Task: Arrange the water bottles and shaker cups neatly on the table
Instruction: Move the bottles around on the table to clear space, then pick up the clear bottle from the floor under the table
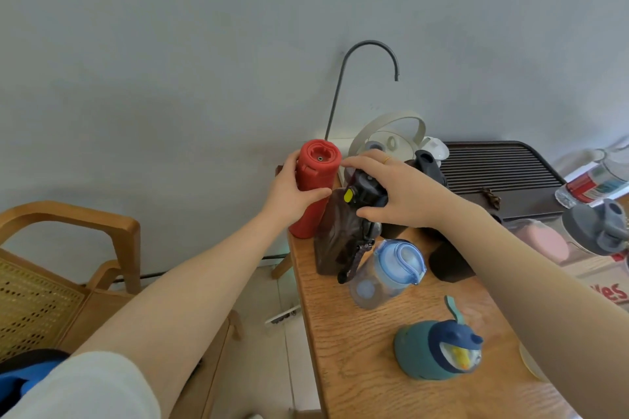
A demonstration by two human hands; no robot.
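My left hand (295, 187) grips a tall red bottle (316, 180) that stands at the far left corner of the wooden table (354, 343). Right beside it stands a dark brown bottle (337, 235) with a black lid and a yellow button; my right hand (391, 190) holds that lid from above. In front of these stands a clear bottle with a light blue lid (391, 272). A squat teal bottle with a dark blue lid (439, 350) sits nearer to me. A grey-lidded shaker cup (599, 228) is at the right edge.
A black slatted tray (500, 167) and a white kettle (391, 139) stand at the back by a curved black spout (371, 44). A plastic water bottle (592, 184) lies far right. A wooden chair (68, 248) stands left of the table.
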